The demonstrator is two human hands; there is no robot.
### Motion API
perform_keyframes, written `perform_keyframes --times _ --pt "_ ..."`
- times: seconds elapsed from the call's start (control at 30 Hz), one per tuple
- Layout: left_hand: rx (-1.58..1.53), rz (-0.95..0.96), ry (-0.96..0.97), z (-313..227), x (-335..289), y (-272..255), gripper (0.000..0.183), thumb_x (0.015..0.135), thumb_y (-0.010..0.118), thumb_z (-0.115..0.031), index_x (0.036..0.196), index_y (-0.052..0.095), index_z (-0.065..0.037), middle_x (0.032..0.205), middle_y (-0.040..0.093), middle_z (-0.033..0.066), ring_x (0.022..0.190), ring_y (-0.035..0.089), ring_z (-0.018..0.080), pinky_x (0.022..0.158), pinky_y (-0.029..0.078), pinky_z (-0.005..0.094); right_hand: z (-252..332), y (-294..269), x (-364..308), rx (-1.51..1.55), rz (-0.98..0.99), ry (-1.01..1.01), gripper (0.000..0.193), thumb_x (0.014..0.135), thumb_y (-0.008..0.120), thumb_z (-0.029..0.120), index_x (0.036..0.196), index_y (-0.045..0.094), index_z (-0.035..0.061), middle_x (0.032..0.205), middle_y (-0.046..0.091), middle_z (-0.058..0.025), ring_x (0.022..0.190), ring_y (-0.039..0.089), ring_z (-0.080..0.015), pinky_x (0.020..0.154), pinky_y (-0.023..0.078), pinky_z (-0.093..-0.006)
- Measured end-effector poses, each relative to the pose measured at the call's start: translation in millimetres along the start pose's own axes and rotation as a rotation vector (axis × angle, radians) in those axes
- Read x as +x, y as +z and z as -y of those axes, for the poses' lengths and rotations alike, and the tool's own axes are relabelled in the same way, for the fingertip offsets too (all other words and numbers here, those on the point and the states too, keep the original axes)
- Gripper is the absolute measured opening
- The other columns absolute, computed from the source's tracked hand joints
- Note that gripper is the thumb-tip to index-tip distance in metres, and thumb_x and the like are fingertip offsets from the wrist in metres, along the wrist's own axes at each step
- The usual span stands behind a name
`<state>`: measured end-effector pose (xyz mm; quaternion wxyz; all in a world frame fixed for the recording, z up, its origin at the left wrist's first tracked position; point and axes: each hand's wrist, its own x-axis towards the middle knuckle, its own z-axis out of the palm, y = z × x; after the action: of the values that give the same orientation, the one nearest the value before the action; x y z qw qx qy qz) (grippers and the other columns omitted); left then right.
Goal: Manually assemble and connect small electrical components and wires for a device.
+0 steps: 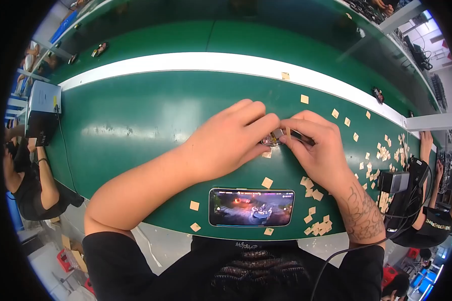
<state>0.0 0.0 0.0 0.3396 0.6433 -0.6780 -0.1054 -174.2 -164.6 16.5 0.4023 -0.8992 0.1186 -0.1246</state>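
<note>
Over the middle of the green table, my left hand (231, 138) is closed, thumb and fingers pinching a small electronic assembly (269, 140) with a circuit board in it. Right against it, my right hand (319, 145) is also closed. Between its thumb and forefinger is a slim dark tool (304, 137) that looks like tweezers; its tip is hidden. A narrow tan strip (288, 133) stands up at these fingertips. Just beneath the assembly lies a small tan square piece (267, 155). The fingers cover much of the assembly.
A phone (251, 207) showing a bright scene lies near the table's front edge. Tan squares (316, 194) are scattered to the right. Far right stand a dark device (393, 181) and its cable; at left is a grey box (44, 108). Co-workers sit at both sides. A white ledge (206, 61) crosses behind.
</note>
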Motion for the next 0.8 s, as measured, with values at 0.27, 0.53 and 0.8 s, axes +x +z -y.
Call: perform_keyframes --times 0.27,0.53,0.8 --pt "-0.009 -0.032 -0.007 1.1 -2.0 4.2 0.041 0.083 0.086 -0.011 0.118 0.064 -0.008 0.105 0.061 0.0106 0.102 0.063 0.0339 0.087 0.054 0.0446 2.3 5.4 -1.1 0.015 -0.043 0.093 0.022 0.090 0.082 -0.001 0.112 0.081 0.0010 0.089 0.073 -0.0100 0.068 0.065 -0.0185 0.062 0.052 -0.0321" --pt "-0.019 -0.022 -0.028 -0.1 -2.8 5.5 0.043 0.082 0.086 -0.011 0.118 0.063 -0.007 0.105 0.060 0.0112 0.102 0.062 0.0347 0.086 0.054 0.0454 14.7 8.3 -0.4 -0.082 -0.040 0.098 0.022 0.089 0.079 -0.002 0.110 0.081 0.0008 0.088 0.073 -0.0128 0.070 0.069 -0.0263 0.065 0.055 -0.0369" --pt "-0.017 -0.037 -0.008 -4.1 0.3 3.7 0.045 0.081 0.087 -0.010 0.118 0.063 -0.008 0.105 0.059 0.0122 0.102 0.062 0.0359 0.086 0.054 0.0447 17.0 6.7 7.2 -0.277 -0.039 0.020 0.012 0.087 0.079 0.000 0.099 0.079 0.0016 0.087 0.073 -0.0145 0.078 0.072 -0.0364 0.071 0.057 -0.0431"
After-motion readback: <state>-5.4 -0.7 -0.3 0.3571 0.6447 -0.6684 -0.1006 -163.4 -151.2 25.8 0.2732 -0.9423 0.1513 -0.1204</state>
